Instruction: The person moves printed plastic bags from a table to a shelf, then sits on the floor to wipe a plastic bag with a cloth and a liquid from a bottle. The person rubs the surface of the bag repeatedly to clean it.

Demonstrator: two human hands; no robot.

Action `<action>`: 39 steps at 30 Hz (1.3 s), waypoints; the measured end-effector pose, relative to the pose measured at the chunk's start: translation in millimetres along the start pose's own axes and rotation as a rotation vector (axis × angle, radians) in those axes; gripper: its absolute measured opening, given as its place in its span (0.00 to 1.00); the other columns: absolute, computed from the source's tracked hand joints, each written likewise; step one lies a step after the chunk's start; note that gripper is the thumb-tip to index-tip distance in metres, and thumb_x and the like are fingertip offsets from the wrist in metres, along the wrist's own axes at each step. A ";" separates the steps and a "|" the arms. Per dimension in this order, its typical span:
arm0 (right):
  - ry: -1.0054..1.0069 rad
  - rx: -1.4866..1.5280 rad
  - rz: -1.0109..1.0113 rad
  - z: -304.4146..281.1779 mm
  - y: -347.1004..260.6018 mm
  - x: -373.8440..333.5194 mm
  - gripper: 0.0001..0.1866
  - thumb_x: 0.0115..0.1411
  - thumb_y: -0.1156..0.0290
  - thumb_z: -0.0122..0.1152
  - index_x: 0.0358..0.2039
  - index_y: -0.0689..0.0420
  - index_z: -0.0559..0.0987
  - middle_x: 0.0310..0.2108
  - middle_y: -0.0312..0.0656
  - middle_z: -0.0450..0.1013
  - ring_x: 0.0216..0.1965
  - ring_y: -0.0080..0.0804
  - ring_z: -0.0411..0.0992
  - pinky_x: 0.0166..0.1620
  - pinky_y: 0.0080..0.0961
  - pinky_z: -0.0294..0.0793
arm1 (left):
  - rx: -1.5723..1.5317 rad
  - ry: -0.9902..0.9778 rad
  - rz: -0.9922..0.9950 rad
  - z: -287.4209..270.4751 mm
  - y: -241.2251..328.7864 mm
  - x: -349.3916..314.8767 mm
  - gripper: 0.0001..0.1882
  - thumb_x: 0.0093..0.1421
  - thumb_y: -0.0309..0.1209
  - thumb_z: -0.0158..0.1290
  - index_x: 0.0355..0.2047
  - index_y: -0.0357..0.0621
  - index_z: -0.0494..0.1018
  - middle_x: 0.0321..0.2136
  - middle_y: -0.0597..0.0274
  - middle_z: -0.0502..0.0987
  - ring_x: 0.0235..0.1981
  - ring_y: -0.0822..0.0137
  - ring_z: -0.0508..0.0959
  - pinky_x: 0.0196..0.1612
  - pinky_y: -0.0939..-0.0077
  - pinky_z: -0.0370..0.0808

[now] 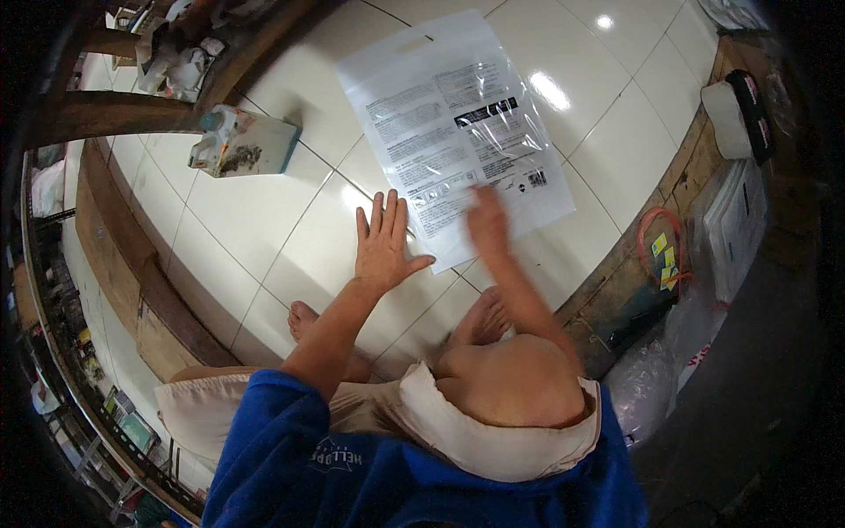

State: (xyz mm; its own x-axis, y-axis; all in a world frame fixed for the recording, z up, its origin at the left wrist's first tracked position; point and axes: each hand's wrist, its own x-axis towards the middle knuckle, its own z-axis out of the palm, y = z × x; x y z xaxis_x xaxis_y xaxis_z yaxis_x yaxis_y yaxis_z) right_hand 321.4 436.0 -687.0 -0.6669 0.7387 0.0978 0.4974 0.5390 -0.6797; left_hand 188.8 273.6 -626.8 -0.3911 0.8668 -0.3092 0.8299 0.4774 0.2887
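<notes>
A flat white plastic bag [414, 97] with a cut-out handle slot and black print lies on the tiled floor in front of me. My left hand [385, 242] is open, palm down and fingers spread, at the bag's near left corner. Over the bag's lower part is my right hand [488, 222], smeared by motion. Its fingers look curled together, with a whitish blur beside them that I cannot make out. Whether that hand presses on the bag is hard to see.
A stained translucent jug [251, 143] with a teal cap stands on the floor at the left, beside a wooden frame [114, 119]. At the right, a wooden ledge [607, 295] carries a red strap [650, 242] and plastic-wrapped packs [735, 224]. My bare feet [484, 317] rest near the bag.
</notes>
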 end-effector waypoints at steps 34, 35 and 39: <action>-0.204 -0.329 -0.082 -56.3 -31.5 18.2 0.21 0.50 0.76 0.63 0.46 0.61 0.74 0.48 0.50 0.68 0.47 0.52 0.67 0.49 0.43 0.70 | -0.024 -0.026 -0.045 -3.7 -4.6 -5.8 0.62 0.44 0.63 0.61 0.66 0.30 0.48 0.69 0.41 0.44 0.70 0.41 0.40 0.66 0.34 0.40; -0.226 -0.375 -0.087 -60.6 -44.8 16.4 0.21 0.50 0.75 0.63 0.47 0.61 0.74 0.49 0.50 0.68 0.48 0.51 0.67 0.49 0.43 0.70 | -0.027 -0.026 -0.044 -3.3 -4.8 -5.3 0.62 0.44 0.63 0.61 0.66 0.30 0.47 0.69 0.41 0.44 0.70 0.42 0.40 0.66 0.34 0.40; -0.328 -0.281 -0.121 -51.2 -40.1 3.5 0.21 0.51 0.75 0.64 0.47 0.62 0.74 0.50 0.51 0.68 0.48 0.50 0.67 0.49 0.42 0.70 | -0.026 -0.033 -0.041 -6.1 -3.0 -4.2 0.62 0.44 0.63 0.61 0.66 0.29 0.48 0.69 0.41 0.44 0.70 0.42 0.41 0.66 0.33 0.40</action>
State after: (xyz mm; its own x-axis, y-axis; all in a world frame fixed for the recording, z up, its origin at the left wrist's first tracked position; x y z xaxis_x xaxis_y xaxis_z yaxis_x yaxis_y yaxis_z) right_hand 327.5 437.7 -622.3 -0.8475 0.5209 -0.1023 0.5065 0.7358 -0.4494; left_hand 185.5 269.4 -620.8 -0.4112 0.8414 -0.3507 0.8024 0.5167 0.2988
